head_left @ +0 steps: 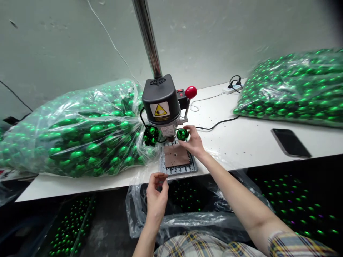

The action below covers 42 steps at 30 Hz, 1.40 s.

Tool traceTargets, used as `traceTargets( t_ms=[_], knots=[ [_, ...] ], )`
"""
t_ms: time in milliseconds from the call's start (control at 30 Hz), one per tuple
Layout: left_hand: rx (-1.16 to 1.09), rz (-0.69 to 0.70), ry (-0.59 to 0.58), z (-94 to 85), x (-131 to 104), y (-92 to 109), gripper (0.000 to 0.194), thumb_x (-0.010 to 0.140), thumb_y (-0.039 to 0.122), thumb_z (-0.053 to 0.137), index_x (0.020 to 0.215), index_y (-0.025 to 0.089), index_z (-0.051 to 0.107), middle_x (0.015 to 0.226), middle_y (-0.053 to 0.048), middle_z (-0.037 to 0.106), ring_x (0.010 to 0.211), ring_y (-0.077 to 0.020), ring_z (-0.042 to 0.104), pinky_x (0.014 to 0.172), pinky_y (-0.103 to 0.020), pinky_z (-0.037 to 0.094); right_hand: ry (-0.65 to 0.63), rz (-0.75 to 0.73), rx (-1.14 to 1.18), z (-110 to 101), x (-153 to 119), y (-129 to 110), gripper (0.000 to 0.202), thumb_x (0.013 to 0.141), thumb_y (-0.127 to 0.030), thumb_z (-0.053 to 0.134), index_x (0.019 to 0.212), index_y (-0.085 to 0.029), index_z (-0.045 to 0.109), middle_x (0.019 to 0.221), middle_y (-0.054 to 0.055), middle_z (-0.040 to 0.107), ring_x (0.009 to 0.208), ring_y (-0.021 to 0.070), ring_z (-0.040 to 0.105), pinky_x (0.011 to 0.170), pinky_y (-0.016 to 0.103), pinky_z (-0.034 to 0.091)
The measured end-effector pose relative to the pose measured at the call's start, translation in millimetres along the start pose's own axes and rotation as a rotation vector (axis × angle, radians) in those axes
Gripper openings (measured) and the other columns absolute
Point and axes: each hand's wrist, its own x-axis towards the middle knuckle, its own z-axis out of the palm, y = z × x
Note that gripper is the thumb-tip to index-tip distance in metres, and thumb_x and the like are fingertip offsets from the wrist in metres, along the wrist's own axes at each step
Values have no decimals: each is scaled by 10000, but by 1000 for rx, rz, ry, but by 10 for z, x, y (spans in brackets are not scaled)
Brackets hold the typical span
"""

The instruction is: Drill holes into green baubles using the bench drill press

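My right hand (193, 142) grips a shiny green ball (182, 134) between thumb and fingers, just right of the head of a small drill press (160, 98). Below the ball lies a brown square plate (177, 156) with a small hole, on the slotted metal base (193, 168), which is strewn with dark crumbs. My left hand (156, 194) hovers at the table's front edge, near the base's front left corner. Its fingers are loosely curled, with a gap to the thumb and nothing seen between them. A red-knobbed lever (191, 92) sticks up on the press's right side.
A clear bag of green balls (80, 142) bulges on the left; another bag (292, 91) lies at the back right. A phone (291, 142) rests near the right front edge, and a power strip (232, 88) by the wall. An open plastic bag (187, 218) with green balls hangs below the edge.
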Motion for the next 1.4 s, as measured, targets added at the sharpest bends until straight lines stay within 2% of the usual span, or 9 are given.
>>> traceTargets(
  t_ms=[100, 200, 300, 367, 467, 567, 867, 1167, 1400],
  knots=[
    [-267, -121, -167, 177, 25, 230, 450, 834, 385, 699, 1218, 215, 536, 1080, -95, 712, 975, -213, 677, 842, -339, 518, 31, -199, 34, -392, -362, -195, 470, 792, -220, 661, 1209, -229, 445, 1182, 105, 558, 1165, 255, 553, 994, 457, 496],
    [-587, -226, -380, 433, 27, 462, 673, 842, 511, 688, 1417, 280, 426, 1288, -114, 639, 1027, -232, 680, 866, -382, 545, 6, -317, 60, -640, -761, -448, 645, 781, -129, 681, 1337, -297, 400, 1212, 89, 559, 1176, 249, 556, 984, 471, 521],
    [-789, -303, -505, 636, 8, 582, 633, 814, 517, 720, 1362, 275, 517, 1284, -88, 641, 1080, -242, 665, 930, -400, 541, 3, -334, 102, -771, -1048, -611, 790, 762, -55, 665, 1433, -327, 349, 1233, 96, 555, 1177, 259, 550, 974, 495, 540],
    [-840, -328, -546, 701, -11, 598, 598, 776, 484, 768, 1291, 244, 581, 1230, -83, 666, 1101, -253, 658, 968, -408, 531, 36, -269, 169, -825, -1154, -648, 815, 762, -63, 686, 1450, -335, 344, 1258, 103, 534, 1198, 268, 539, 1002, 521, 534],
    [-863, -343, -556, 716, -34, 581, 614, 733, 449, 812, 1270, 239, 600, 1156, -72, 693, 1074, -247, 667, 970, -396, 531, 56, -155, 250, -879, -1215, -643, 829, 725, -169, 805, 1419, -330, 380, 1276, 106, 517, 1194, 278, 552, 1041, 535, 518],
    [-863, -346, -551, 693, -46, 573, 631, 715, 420, 831, 1275, 243, 601, 1117, -57, 701, 1052, -220, 672, 957, -341, 527, 50, -147, 247, -897, -1210, -638, 770, 713, -218, 840, 1362, -307, 433, 1231, 97, 542, 1169, 268, 564, 1022, 508, 524],
    [-955, -368, -580, 691, -94, 629, 586, 743, 388, 819, 1267, 241, 603, 1158, -59, 695, 1106, -226, 659, 1039, -382, 490, 96, -253, 195, -944, -1167, -747, 592, 723, -147, 825, 1212, -286, 523, 1195, 92, 578, 1137, 255, 580, 946, 474, 538],
    [-1016, -407, -565, 677, -132, 703, 464, 768, 299, 816, 1196, 232, 648, 1111, -23, 688, 960, -120, 649, 888, -215, 494, 83, -404, 54, -999, -1171, -723, 585, 762, -126, 794, 1249, -251, 494, 1228, 132, 559, 1147, 253, 570, 908, 465, 565],
    [-938, -350, -536, 661, -166, 755, 424, 791, 281, 799, 1189, 237, 660, 1149, -25, 664, 967, -112, 629, 849, -194, 485, 74, -530, -88, -1028, -1175, -641, 531, 794, -150, 764, 1265, -214, 526, 1251, 159, 553, 1183, 272, 575, 996, 551, 545]
  ],
)
